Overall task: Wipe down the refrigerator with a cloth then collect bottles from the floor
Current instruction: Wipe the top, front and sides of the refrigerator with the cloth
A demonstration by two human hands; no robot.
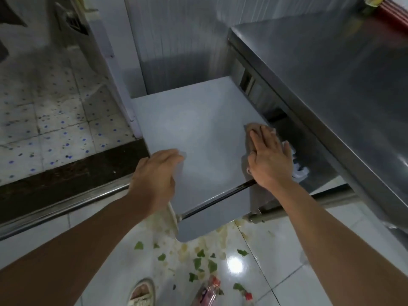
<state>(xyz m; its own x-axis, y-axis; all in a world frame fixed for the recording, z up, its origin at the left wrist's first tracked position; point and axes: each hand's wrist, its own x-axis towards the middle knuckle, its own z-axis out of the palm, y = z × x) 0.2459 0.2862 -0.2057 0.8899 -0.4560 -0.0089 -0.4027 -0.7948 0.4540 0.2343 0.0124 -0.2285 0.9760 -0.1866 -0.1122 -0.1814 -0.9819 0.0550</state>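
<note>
Fingers of our right hand [268, 155] lie flat, pressing the cloth [254, 129] at three o'clock; left hand [154, 173], loosely curled, steadies the fridge [198, 129] top, empty.

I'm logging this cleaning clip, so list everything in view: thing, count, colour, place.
Small refrigerator: one, pale grey flat top, centre.
Wiping cloth: one, pinkish-beige, on the refrigerator top's right edge under the right hand.
Stainless steel counter: one, silver, right.
Plastic bottle with red cap: one, clear and pink, on the white floor tiles, bottom centre.
Green leaf scraps: several, scattered on the floor.
Sandalled foot: one, cream, bottom edge.
Left hand: rests on the refrigerator's front-left corner.
Right hand: presses flat on the cloth.
</note>
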